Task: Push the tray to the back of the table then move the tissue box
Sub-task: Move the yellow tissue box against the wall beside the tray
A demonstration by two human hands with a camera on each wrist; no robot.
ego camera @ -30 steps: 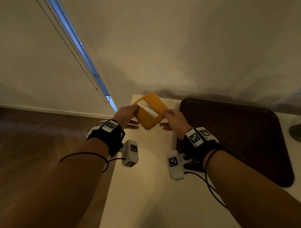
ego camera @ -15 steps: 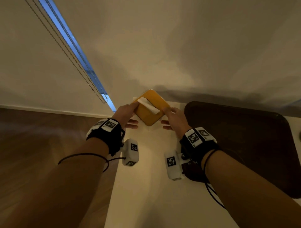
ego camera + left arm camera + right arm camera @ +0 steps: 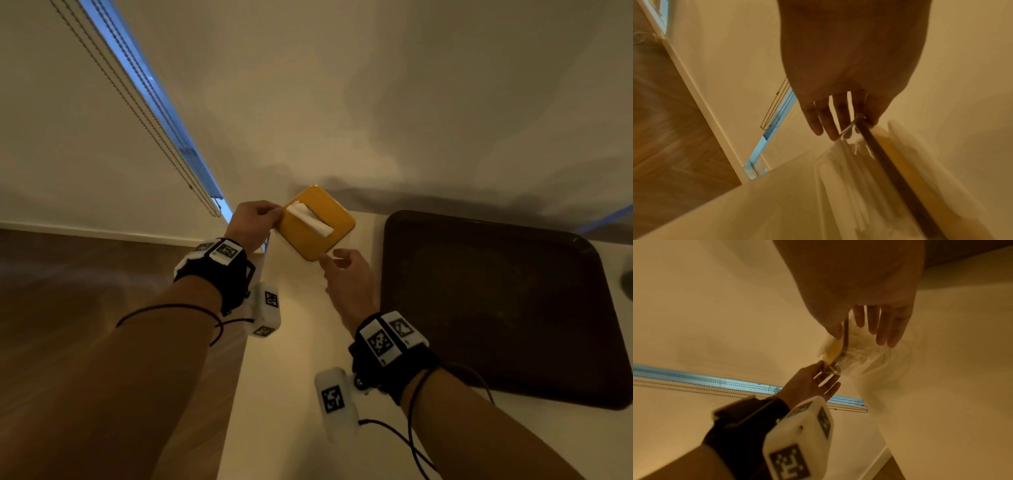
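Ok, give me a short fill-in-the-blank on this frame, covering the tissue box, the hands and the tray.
1. The tissue box has a lid coloured ____.
2. The dark tray lies on the table to the ____ of the box.
3. The left hand and right hand pinch ____ corners of the box.

Missing words: yellow; right; opposite

Tissue box [image 3: 317,224]: square, flat orange lid with rounded corners, white tissue [image 3: 310,219] sticking out of the top slot and lying diagonally. Below the lid, clear sides show a white tissue stack in the wrist views. Sits at the back-left corner of the white counter [image 3: 291,394], turned corner-on, close to the wall. Tray [image 3: 496,308]: dark brown, rectangular, rounded corners, raised rim, flat on the counter, right of the box, apart from it, back edge near the wall.
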